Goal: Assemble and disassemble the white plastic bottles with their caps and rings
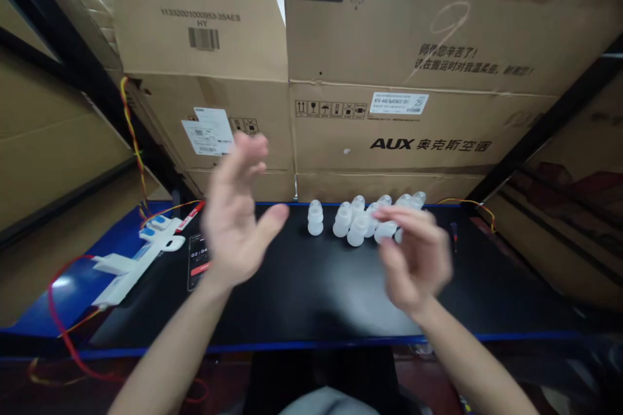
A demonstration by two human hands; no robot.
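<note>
My left hand (236,214) is raised above the left part of the black table, its thumb held apart from the fingers and nothing in it. My right hand (413,253) hovers in front of a group of translucent white plastic bottles (357,230). Its thumb and fingers are apart, with no object visible between them. The fingertips overlap some bottles in the picture; whether they touch them I cannot tell. One similar bottle (315,218) stands upright by itself, left of the group and between my two hands.
A phone (195,262) showing a timer lies left of my left hand. Beside it are a white power strip (141,262), a red marker (191,216) and loose wires. Cardboard panels (335,136) close off the back. A small screwdriver (454,237) lies at the right on the black tabletop (302,305).
</note>
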